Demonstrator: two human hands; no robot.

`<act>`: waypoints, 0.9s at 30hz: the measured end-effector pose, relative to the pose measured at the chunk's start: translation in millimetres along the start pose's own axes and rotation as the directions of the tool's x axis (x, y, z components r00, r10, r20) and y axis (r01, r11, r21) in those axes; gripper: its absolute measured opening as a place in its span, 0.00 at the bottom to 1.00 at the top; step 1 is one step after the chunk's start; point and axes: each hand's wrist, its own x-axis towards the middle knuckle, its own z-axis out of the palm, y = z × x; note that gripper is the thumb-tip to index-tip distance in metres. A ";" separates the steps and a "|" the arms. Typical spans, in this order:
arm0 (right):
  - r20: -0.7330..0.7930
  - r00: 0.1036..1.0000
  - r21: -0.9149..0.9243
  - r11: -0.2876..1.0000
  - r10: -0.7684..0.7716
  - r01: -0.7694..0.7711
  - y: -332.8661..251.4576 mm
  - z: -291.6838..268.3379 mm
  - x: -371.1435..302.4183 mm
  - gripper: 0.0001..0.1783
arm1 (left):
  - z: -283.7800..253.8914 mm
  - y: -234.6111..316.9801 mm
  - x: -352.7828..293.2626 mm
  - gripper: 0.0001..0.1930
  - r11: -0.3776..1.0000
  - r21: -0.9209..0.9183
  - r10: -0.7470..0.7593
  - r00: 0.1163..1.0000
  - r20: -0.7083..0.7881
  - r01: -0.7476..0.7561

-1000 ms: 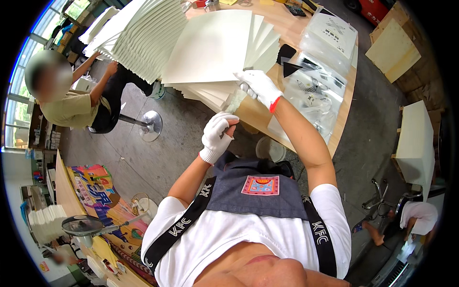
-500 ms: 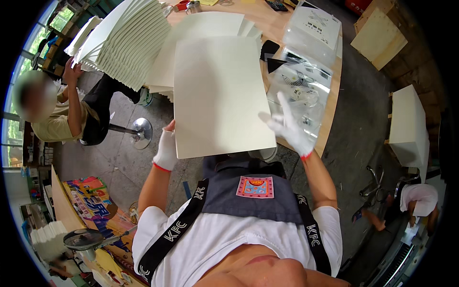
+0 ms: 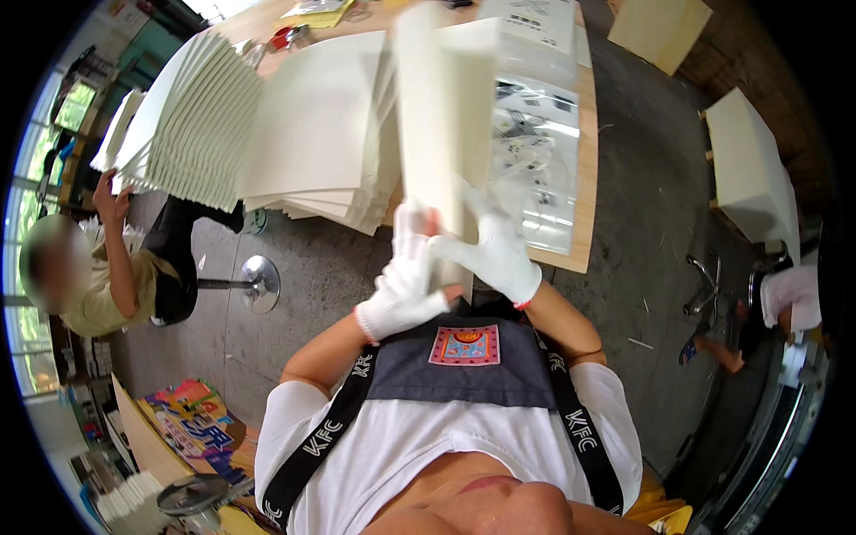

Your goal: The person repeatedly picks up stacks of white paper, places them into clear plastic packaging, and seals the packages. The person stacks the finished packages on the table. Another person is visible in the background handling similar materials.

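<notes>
A cream paper sheet or thin sheaf of them (image 3: 426, 116) stands tilted nearly on edge in front of me, smeared by motion. My left hand (image 3: 403, 285), in a white glove with bare fingertips, is closed round its near lower end. From the right, my gloved right hand (image 3: 497, 254) grips the same end, its thumb toward the left hand. Just left of the paper lies a fanned pile of cream sheets (image 3: 312, 125) on the wooden table (image 3: 578, 241). Right of it are clear printed plastic bags (image 3: 535, 178).
A tall staggered stack of cream sheets (image 3: 192, 134) stands farther left, beside a seated person (image 3: 116, 276). A roll of red tape (image 3: 283, 37) lies at the back. On the floor are a stool base (image 3: 260, 283) and a pale box-like block (image 3: 749, 169) at the right.
The paper has turned from facing me flat to nearly on edge. My left hand has moved right and both hands are now close together at its lower end. The view has shifted.
</notes>
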 end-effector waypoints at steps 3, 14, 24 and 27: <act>-0.292 0.953 0.202 0.979 0.084 -0.024 66.0 -10.8 -23.5 0.19 | 34.9 23.0 34.0 0.39 0.975 0.108 0.177 0.974 0.142 -0.193; -0.498 0.867 -0.409 0.889 -0.026 -0.208 139.7 -77.2 -164.9 0.21 | 130.3 -62.3 221.2 0.32 0.990 0.086 -0.125 0.984 0.129 0.114; -0.159 0.919 -0.451 0.802 0.360 -0.392 186.9 -78.5 -104.1 0.19 | 99.3 -33.9 168.8 0.18 0.879 -0.477 0.276 0.809 0.518 0.006; 0.174 0.876 0.735 0.533 0.450 -0.420 210.0 -89.6 -86.5 0.17 | 123.8 -46.0 109.1 0.19 0.832 -0.342 0.534 0.799 0.278 -0.437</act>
